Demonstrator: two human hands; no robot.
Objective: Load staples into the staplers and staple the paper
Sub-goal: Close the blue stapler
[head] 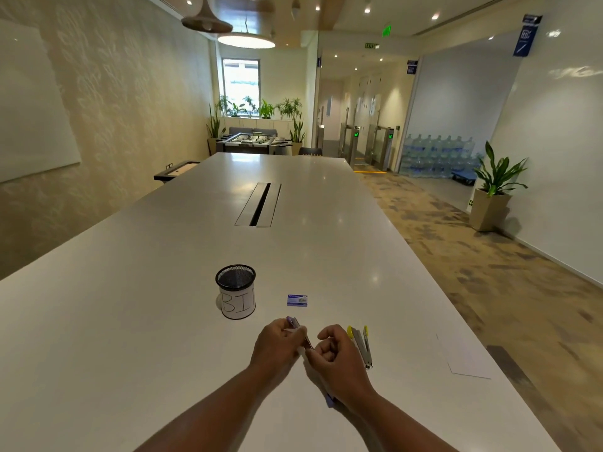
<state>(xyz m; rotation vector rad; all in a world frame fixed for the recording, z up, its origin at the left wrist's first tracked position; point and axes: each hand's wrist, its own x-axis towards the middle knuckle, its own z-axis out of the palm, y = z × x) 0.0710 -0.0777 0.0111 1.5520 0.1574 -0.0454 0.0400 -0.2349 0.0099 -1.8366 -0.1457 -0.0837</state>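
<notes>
- I am standing at a long white table (130,321), both forearms reaching out over its near end.
- My left hand (277,344) is closing around a purple stapler (292,322); its purple tip is poking out above my fingers and the metal part is running down toward my other hand.
- My right hand (339,357) is sitting curled just beside the left, fingers folded in at the stapler's lower end; a purple bit is showing below my right wrist. I cannot tell whether this hand is gripping the stapler or something small against it.
- The two hands are working close together, nearly touching, above the tabletop.
- A yellow stapler (360,345) is lying hinged open on the table just right of my right hand.
- A small blue staple box (297,300) is lying flat beyond my hands, near them.
- A black mesh cup (235,290) with a white label marked "BI…" is standing upright left of the box.
- A white paper sheet (463,357) is lying flat well to the right, near the table's edge, barely showing against the white top.
</notes>
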